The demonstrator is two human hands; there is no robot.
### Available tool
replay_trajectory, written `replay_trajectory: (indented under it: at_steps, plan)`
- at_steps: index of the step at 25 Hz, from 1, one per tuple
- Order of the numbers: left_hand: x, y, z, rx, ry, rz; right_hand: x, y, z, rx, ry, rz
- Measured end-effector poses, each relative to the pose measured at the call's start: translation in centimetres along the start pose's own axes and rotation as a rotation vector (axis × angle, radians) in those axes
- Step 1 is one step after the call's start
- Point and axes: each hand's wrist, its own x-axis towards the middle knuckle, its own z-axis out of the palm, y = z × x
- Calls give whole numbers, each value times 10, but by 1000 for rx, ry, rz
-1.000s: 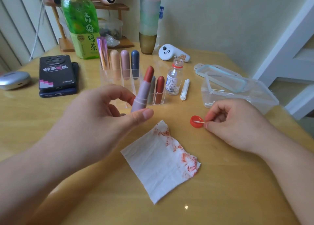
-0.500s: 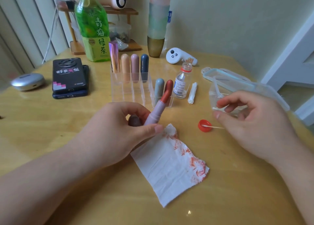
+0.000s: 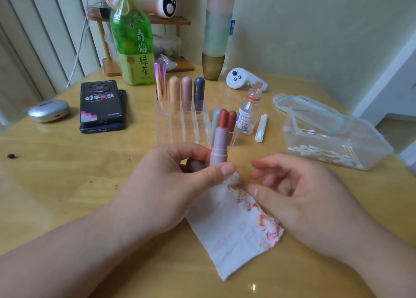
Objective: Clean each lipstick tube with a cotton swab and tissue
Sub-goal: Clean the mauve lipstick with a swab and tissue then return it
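My left hand [image 3: 171, 185] grips a pale pink lipstick tube [image 3: 218, 149] upright, its red stick [image 3: 222, 118] extended. A dark mauve cap [image 3: 195, 165] is tucked between the same hand's fingers. My right hand [image 3: 304, 192] hovers just right of the tube, fingers loosely curled, with nothing visible in it. A white tissue [image 3: 231, 232] smeared with red lies on the table under both hands. Behind them stands a clear organizer [image 3: 180, 126] holding several capped lipsticks [image 3: 186, 95]. No cotton swab shows in either hand.
An open plastic box of cotton swabs [image 3: 337, 149] sits at the right, its lid [image 3: 315, 110] leaning on it. A small open bottle [image 3: 247, 115] and a swab packet [image 3: 261, 127] stand beside the organizer. Phones [image 3: 101, 106], a green tea bottle [image 3: 132, 41] and a white controller [image 3: 245, 80] lie further back.
My right hand came down from the swab box to beside the lipstick and now covers the spot where the red cap and swab lay. My left hand stood the tube upright.
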Motion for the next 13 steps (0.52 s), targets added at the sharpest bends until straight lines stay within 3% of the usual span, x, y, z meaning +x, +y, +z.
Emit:
replay_trajectory:
  at_steps: [6,10,13]
  plan:
    - [-1,0,2,-150,-27,18,9,-6,32,-189,-19,37]
    - [-1,-3,1,-125,-61,30,10,-8,18,350,-63,133]
    - [-1,-6,1,-32,-58,103,6,-12,3,688,29,129]
